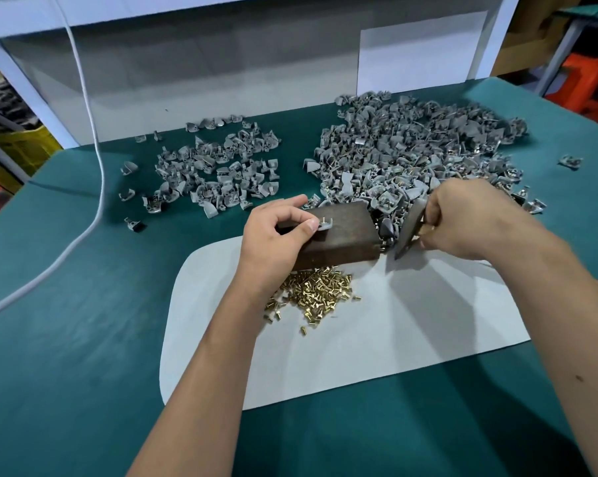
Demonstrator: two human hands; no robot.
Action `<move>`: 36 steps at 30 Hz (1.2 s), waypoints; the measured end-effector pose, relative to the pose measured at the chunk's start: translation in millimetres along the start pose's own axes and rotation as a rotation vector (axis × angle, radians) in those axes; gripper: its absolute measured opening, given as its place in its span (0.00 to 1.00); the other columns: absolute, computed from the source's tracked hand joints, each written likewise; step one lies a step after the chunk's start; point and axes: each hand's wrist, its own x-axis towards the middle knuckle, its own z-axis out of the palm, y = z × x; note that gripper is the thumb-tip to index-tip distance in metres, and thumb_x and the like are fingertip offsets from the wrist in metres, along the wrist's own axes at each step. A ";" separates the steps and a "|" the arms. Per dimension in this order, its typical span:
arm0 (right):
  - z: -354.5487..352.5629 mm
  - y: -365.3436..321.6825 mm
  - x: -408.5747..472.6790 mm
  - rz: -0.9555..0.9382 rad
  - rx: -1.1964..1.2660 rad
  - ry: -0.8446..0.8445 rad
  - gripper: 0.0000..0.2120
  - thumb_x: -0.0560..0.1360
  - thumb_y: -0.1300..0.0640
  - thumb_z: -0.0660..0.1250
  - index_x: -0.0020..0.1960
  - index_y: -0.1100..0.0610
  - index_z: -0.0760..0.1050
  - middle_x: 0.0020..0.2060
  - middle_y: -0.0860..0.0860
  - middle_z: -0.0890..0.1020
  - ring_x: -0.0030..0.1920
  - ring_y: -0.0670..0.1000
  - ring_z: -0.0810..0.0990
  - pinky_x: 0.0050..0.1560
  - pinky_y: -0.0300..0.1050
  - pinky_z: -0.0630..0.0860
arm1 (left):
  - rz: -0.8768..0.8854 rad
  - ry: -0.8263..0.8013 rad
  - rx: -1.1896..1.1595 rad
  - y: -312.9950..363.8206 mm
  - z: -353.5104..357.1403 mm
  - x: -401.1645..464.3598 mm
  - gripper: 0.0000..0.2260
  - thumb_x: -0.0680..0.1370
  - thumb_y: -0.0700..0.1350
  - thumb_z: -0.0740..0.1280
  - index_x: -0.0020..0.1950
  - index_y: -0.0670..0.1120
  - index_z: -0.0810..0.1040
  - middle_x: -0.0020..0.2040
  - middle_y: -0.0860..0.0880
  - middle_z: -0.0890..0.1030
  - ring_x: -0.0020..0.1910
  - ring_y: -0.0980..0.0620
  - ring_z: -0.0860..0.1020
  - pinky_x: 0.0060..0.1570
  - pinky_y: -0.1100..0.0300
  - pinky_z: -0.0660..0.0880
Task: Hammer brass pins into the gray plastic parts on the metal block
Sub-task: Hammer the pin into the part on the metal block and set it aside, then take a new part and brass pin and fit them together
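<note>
Hammer (407, 228) head motion-blurred, its handle hidden inside right hand (462, 218), left hand (273, 235) covering metal block's (345, 235) near-left corner

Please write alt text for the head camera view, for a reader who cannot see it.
The left hand pinches a gray plastic part with a brass pin on a metal block, while the right hand grips a hammer beside it. Loose brass pins lie in front.
</note>
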 end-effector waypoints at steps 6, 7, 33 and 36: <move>-10.8 -18.1 -11.1 -0.019 0.069 0.187 0.03 0.73 0.57 0.72 0.46 0.54 0.83 0.43 0.56 0.84 0.45 0.61 0.82 0.48 0.52 0.82 | -0.007 -0.008 -0.019 3.1 -0.1 -1.9 0.07 0.77 0.40 0.74 0.41 0.50 0.87 0.63 0.54 0.82 0.67 0.54 0.76 0.72 0.46 0.69; -11.4 -25.7 -12.1 -0.076 0.120 0.251 0.03 0.74 0.56 0.73 0.47 0.52 0.82 0.46 0.55 0.85 0.48 0.60 0.82 0.52 0.53 0.82 | -0.006 -0.006 -0.020 3.6 0.2 -2.0 0.07 0.77 0.39 0.74 0.42 0.49 0.87 0.63 0.53 0.82 0.66 0.54 0.77 0.72 0.46 0.69; 46.7 -95.7 -29.7 -0.809 0.416 0.394 0.08 0.78 0.57 0.72 0.56 0.56 0.81 0.49 0.49 0.81 0.51 0.50 0.77 0.54 0.50 0.78 | -0.062 0.245 0.701 -39.2 -59.9 11.6 0.19 0.80 0.38 0.62 0.72 0.45 0.77 0.76 0.45 0.72 0.76 0.43 0.65 0.77 0.54 0.59; 59.0 -119.9 -48.5 -1.097 0.213 0.272 0.08 0.79 0.51 0.69 0.55 0.54 0.80 0.50 0.48 0.80 0.54 0.50 0.74 0.54 0.46 0.76 | -0.020 0.306 0.644 -37.7 -61.6 13.1 0.15 0.78 0.36 0.65 0.62 0.42 0.82 0.63 0.45 0.82 0.64 0.42 0.76 0.65 0.58 0.69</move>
